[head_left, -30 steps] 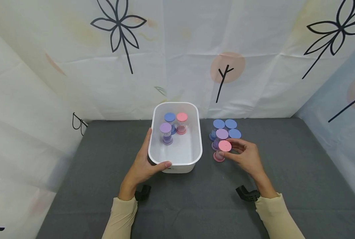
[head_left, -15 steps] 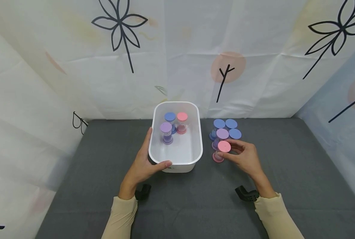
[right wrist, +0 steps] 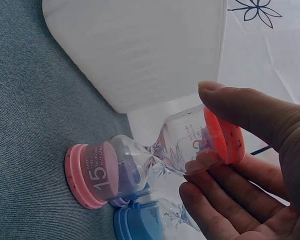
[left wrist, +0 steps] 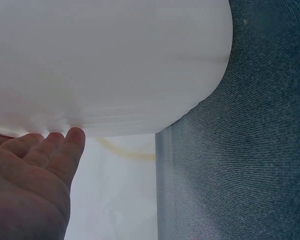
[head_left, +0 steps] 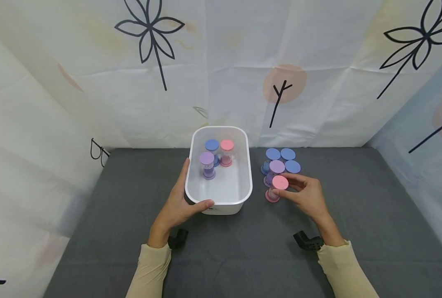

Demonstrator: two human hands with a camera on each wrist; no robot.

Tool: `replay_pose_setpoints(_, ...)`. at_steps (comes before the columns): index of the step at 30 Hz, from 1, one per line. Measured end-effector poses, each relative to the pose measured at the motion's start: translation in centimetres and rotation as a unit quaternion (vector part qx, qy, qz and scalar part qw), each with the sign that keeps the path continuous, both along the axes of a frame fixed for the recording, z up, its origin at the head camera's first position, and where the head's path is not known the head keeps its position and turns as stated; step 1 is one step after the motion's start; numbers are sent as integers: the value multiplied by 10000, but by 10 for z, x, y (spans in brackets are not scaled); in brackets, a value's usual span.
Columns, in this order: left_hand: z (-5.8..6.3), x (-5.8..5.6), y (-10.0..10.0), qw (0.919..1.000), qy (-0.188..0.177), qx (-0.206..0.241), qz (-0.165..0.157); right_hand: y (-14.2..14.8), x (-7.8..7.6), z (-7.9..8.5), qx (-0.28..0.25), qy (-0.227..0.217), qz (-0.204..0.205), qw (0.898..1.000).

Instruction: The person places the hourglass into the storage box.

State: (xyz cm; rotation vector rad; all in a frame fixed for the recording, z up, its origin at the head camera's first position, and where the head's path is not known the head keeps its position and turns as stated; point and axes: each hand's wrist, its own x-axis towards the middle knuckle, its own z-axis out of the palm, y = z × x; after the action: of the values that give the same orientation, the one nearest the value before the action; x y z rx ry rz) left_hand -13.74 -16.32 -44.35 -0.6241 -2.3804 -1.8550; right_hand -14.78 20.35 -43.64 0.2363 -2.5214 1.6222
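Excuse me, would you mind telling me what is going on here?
A person's right hand grips a pink hourglass by its top, next to a purple hourglass and three blue hourglasses on a dark cloth. The left hand touches the side of a white bin. Inside it stand three more: a purple one, a blue one and a second pink one.

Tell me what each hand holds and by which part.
Right hand: pink hourglass, by its upper end. Left hand: white box, by its near left corner.
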Motion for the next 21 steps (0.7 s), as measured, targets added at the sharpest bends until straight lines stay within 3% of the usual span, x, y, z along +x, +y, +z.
replay_pose_setpoints(9,0,-1,0,10000,-18,-7,15,5,0,1,-76,48,120,9999)
replay_pose_setpoints(21,1,0,0,10000,-35,-58,53,6,10,21,-161,-36,227,9996)
